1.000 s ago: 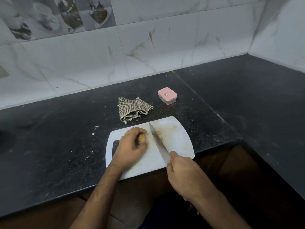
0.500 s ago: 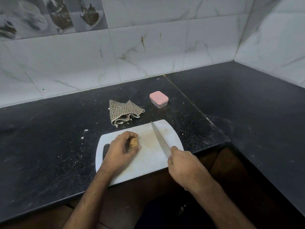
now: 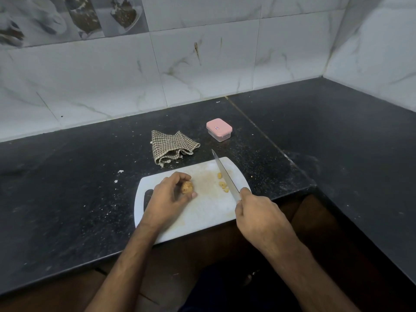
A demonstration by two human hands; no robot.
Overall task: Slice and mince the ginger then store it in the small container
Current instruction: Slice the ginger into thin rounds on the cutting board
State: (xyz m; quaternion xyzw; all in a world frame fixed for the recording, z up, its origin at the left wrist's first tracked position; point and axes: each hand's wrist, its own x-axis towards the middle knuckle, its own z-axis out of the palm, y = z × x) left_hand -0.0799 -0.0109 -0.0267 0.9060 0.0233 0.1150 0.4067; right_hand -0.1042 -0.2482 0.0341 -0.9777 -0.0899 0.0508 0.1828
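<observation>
A white cutting board (image 3: 202, 212) lies at the counter's front edge. On its left part my left hand (image 3: 165, 198) grips a brown ginger piece (image 3: 187, 187) between thumb and fingers. My right hand (image 3: 258, 218) holds the knife (image 3: 224, 175) by its handle, the blade angled toward the back left and lying to the right of the ginger. A few cut ginger slices (image 3: 222, 184) sit on the board just left of the blade. The small container (image 3: 219, 129) with its pink lid on stands behind the board.
A checked cloth (image 3: 171, 147) lies crumpled behind the board, left of the container. The black counter (image 3: 67, 188) has scattered crumbs and turns along the right wall. Marble-look tiles back it.
The knife has moved right, away from the ginger, and cut slices now show beside the blade. My left hand keeps its grip on the ginger. The view shifted.
</observation>
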